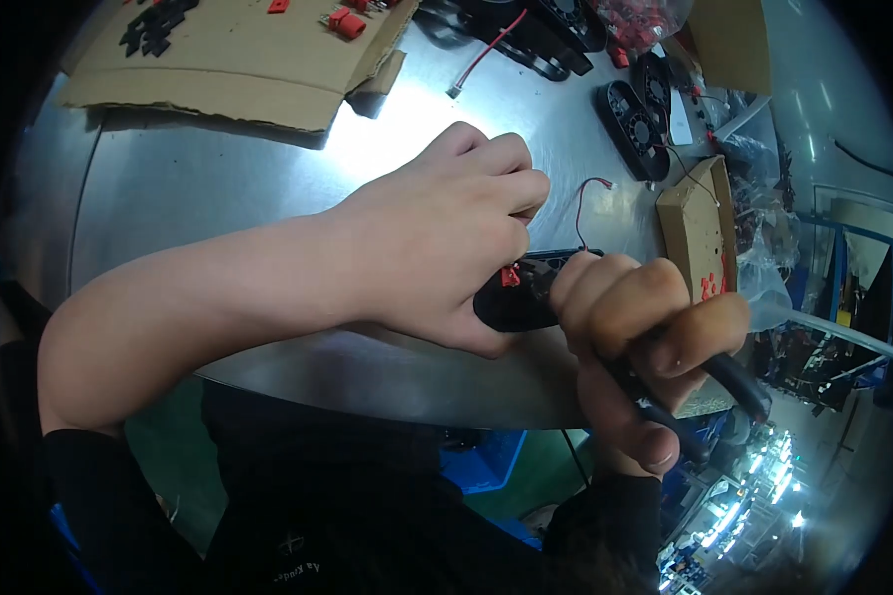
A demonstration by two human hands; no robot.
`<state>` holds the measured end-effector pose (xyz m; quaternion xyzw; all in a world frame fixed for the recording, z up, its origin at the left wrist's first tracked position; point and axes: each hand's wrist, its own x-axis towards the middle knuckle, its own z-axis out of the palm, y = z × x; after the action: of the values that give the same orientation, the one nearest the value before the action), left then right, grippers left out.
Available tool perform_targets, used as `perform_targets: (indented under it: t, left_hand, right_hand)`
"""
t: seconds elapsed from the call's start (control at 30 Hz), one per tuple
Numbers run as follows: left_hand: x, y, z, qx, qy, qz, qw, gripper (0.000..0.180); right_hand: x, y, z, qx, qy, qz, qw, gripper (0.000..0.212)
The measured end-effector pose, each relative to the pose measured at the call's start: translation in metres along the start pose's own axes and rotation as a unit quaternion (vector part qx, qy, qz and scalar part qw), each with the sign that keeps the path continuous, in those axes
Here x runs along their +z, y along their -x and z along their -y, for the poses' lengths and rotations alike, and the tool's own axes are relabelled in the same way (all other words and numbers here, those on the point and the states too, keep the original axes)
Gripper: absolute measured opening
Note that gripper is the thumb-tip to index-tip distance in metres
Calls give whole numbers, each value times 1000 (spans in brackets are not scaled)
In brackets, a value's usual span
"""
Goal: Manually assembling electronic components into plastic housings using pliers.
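My left hand reaches in from the left, fingers curled, with thumb and forefinger pressed against a black fan housing near the table's front edge. A small red plastic piece shows at the housing, beside my left forefinger. From its far side runs a thin dark red wire ending in a small pale connector. My right hand is closed around pliers with two black handles, which stick out toward the lower right. The jaws are hidden behind my fingers, against or close to the housing.
A cardboard tray holding black and red parts lies at the far left. More black fan units with wires lie at the far right. A small cardboard box with red pieces stands at right, near clear plastic bags. Below the metal table is a blue bin.
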<state>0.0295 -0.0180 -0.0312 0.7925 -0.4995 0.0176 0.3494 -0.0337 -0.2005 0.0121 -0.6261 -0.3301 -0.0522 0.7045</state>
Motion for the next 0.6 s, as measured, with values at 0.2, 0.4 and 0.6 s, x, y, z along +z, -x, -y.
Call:
perform_targets:
  t: [0.2,0.4,0.6]
  left_hand:
    - [4,-1,0,8,-5,-23,1000,46]
    - [7,5,0,-3,-2,-23,1000,40]
    - [12,5,0,-23,11,-47,999,38]
  right_hand:
    - [3,0,7,22,25,22,999,66]
    - [5,-15,12,144,18,9,989,63]
    - [11,-43,20,257,5,-29,966,57]
